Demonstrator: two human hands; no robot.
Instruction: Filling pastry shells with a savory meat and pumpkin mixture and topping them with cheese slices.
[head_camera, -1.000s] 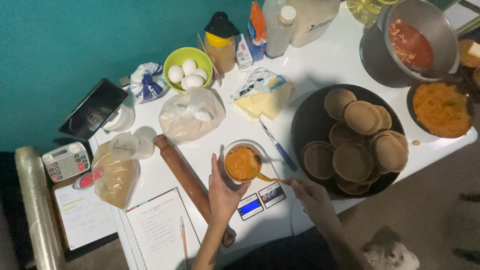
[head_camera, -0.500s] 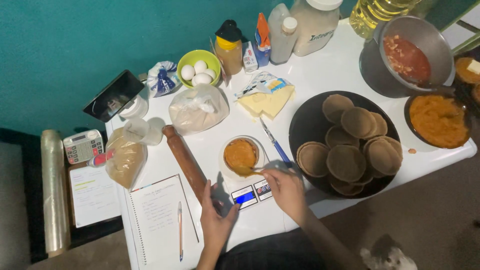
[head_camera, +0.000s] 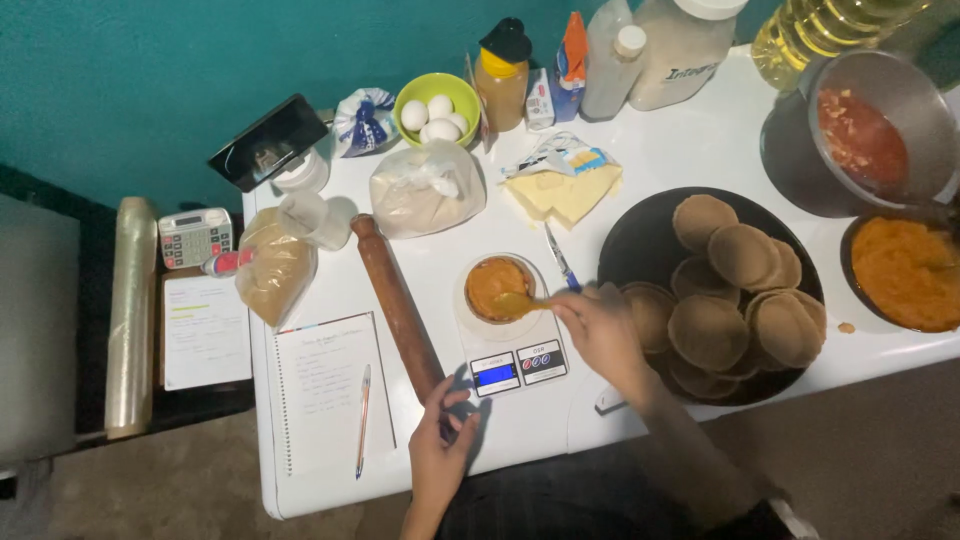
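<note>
We held a spoon (head_camera: 517, 302) in our right hand (head_camera: 603, 330), clamped, over the filled pastry cup (head_camera: 498, 288) on the scale (head_camera: 510, 345). Our left hand (head_camera: 440, 445) rested loosely open just left of the scale, beside the rolling pin (head_camera: 397, 303); a black tray (head_camera: 640, 235) of empty cups lay right of the scale.

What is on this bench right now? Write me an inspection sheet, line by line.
Surface: white table, crowded.
Job's things: small pastry cup of orange filling on a digital scale; spoon at its rim; black tray of filled and empty pastry shells; bowl of orange filling.
Clutter: rolling pin, green bowl of eggs, bags of flour, butter, bottles, pot of red sauce, notebook with pen, calculator.
Grippers: right hand holds the spoon; left hand rests by the scale, empty.
Cables: nothing seen.
Surroundings: teal wall, roll of cling film on a side stand.
</note>
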